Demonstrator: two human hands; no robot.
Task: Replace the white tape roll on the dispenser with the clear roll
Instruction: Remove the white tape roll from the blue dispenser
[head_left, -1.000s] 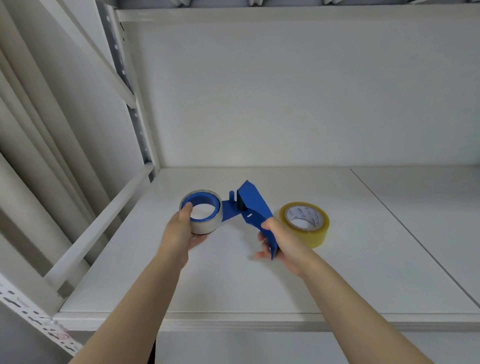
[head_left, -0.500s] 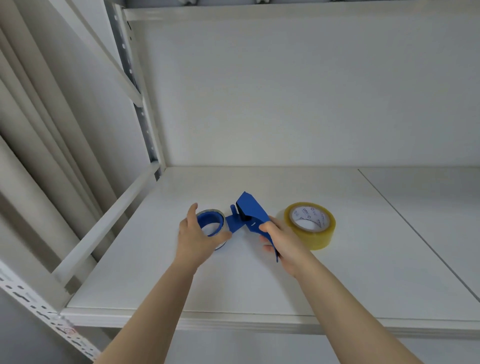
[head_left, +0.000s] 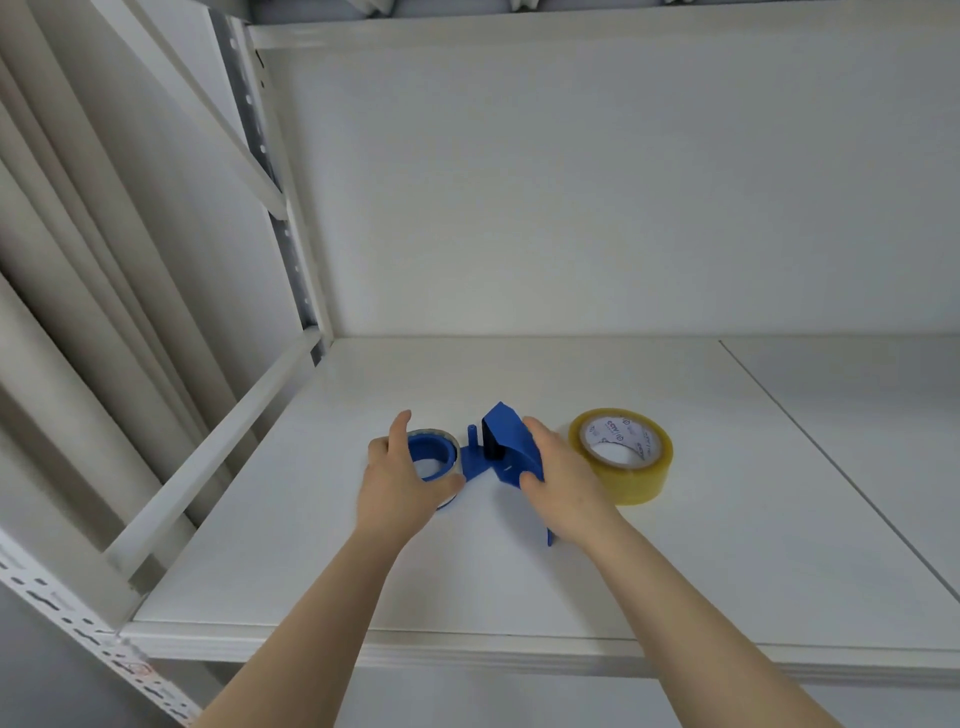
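Observation:
A blue tape dispenser (head_left: 506, 449) lies on the white shelf (head_left: 519, 571). A white tape roll (head_left: 441, 435) sits around its blue hub at the left end. My left hand (head_left: 402, 483) wraps this roll, thumb on the near side and fingers over the far rim. My right hand (head_left: 561, 483) covers the dispenser's handle and grips it. A clear yellowish tape roll (head_left: 623, 457) with a white printed core lies flat just right of my right hand, apart from the dispenser.
A white back wall (head_left: 571, 208) closes off the shelf. A white side rail (head_left: 208, 457) and a perforated metal upright (head_left: 275, 208) border the left. A seam (head_left: 831, 467) crosses the shelf at right. The shelf's front edge (head_left: 519, 649) is near me.
The dispenser has come down from being held up to rest on the shelf. My left hand has closed further around the white roll; my right hand has slid up over the handle.

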